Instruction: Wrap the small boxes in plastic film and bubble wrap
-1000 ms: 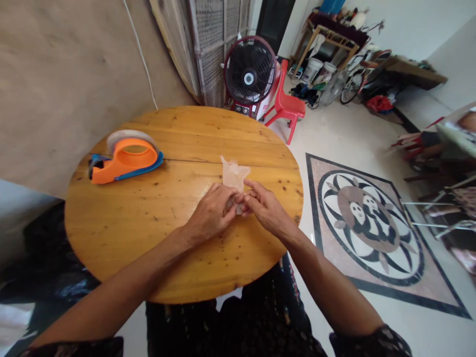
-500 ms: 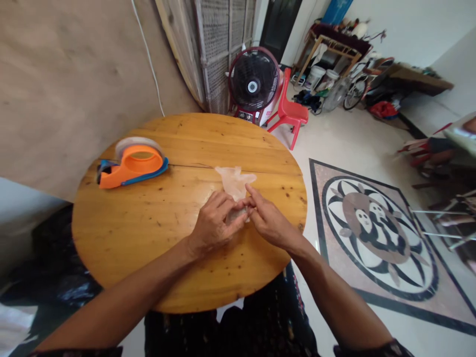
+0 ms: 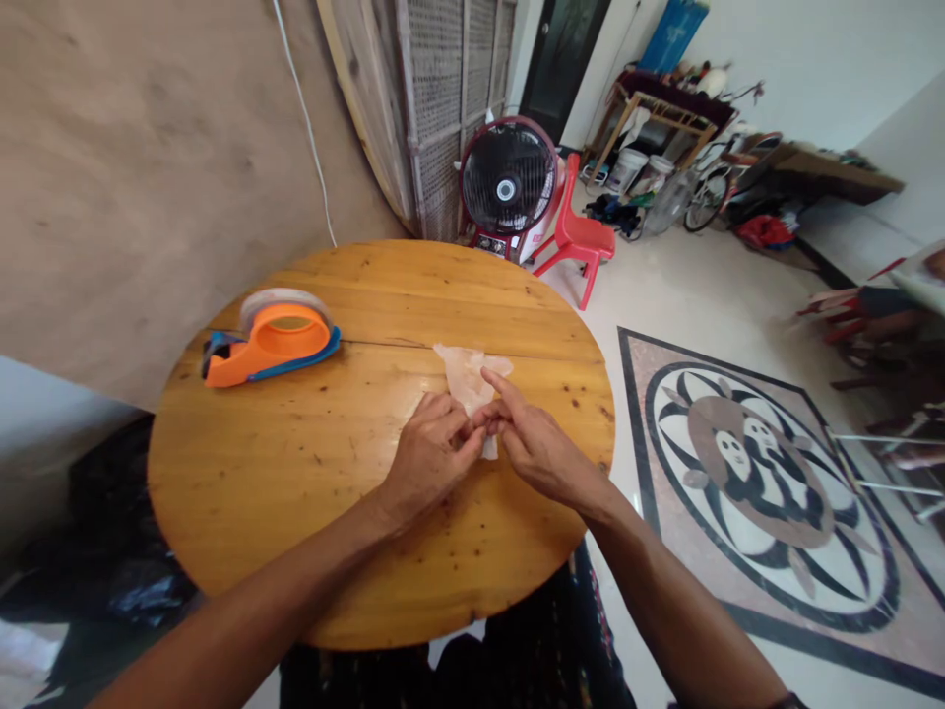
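A thin, whitish translucent sheet (image 3: 467,372), crumpled like plastic film, lies near the middle of the round wooden table (image 3: 295,492). Over its near part, my left hand (image 3: 433,445) pinches with thumb and fingertips; what sits between them is too small to make out. Touching those fingertips, my right hand (image 3: 535,443) has its thumb and some fingers pressed together and its index finger stretched over the sheet. A bit of the sheet shows below the fingers.
An orange and blue tape dispenser (image 3: 277,340) with a roll stands at the table's left. Beyond the table are a fan (image 3: 508,177) and a red chair (image 3: 580,231). Part of another person (image 3: 878,305) shows at the far right.
My fingertips have drawn closer together, and the greyish patch seen between them is now hidden. The whole view has shifted slightly, with the table lower in it.
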A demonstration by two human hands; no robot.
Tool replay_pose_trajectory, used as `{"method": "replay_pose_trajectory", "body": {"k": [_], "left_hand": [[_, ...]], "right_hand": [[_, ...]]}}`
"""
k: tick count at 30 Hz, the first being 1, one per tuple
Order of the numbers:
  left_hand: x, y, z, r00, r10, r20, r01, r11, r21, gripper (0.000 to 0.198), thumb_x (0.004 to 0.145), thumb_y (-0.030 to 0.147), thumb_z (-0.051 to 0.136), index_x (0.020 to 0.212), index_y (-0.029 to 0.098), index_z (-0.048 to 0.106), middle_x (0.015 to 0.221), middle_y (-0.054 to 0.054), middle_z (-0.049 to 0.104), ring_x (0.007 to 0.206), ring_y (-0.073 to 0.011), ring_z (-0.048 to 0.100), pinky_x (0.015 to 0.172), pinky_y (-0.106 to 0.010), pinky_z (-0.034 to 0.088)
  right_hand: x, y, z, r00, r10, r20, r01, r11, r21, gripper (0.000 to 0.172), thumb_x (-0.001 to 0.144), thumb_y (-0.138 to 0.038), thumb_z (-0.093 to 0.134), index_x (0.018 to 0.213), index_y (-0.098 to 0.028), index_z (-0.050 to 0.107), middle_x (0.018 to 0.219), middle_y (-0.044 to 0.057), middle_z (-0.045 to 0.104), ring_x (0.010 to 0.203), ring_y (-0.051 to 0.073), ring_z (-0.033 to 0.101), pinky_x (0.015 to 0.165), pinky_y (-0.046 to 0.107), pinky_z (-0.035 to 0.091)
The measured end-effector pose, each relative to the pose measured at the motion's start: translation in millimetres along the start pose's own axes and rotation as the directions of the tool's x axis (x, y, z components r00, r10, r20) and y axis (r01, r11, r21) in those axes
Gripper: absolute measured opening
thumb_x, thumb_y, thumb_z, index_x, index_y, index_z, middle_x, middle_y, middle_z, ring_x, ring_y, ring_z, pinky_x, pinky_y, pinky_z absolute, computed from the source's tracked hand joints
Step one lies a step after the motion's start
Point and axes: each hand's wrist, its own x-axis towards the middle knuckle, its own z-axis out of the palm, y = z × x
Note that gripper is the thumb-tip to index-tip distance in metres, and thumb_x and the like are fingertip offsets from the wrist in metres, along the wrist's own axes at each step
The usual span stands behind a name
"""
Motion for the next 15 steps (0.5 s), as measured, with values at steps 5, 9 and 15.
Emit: {"method": "replay_pose_trajectory", "body": {"k": [5,9,15], "left_hand": [[1.8,-0.8,0.7,1.0,-0.013,0.027,0.013,1.0,0.013,0.026,0.085,0.016,0.064,0.062,0.017,0.051,0.069,-0.001,0.054,0.073,-0.016,0.051,0.067,-0.028,0.041],[1.8,-0.9,2.9,0.999,0.031,-0.011,-0.031,0.999,0.027,0.027,0.085,0.015,0.063,0.062,0.018,0.048,0.068,-0.001,0.053,0.073,-0.016,0.049,0.068,-0.029,0.041],[1.2,-2.8,4.8,0.996,0.08,-0.04,-0.078,0.996,0.049,0.027,0.085,0.014,0.062,0.063,0.018,0.048,0.069,-0.002,0.054,0.074,-0.017,0.049,0.069,-0.031,0.043]], "right_hand": [[9.0,-5.6,-24.3,0.981,0.001,-0.193,-0.008,0.999,-0.038,0.044,0.094,-0.021,0.047,0.138,-0.019,0.048,0.109,0.007,0.069,0.083,0.015,0.065,0.078,0.031,0.053],[34.0,-19.8,-47.0,0.978,-0.109,-0.177,0.031,0.917,-0.398,0.044,0.089,-0.03,0.062,0.131,-0.018,0.057,0.119,0.011,0.066,0.102,0.023,0.064,0.092,0.04,0.05],[76.8,-31.2,-50.0,0.987,0.095,0.128,0.032,0.67,-0.741,0.042,0.087,-0.032,0.063,0.124,-0.012,0.063,0.117,0.017,0.068,0.108,0.031,0.064,0.089,0.04,0.047]]}}
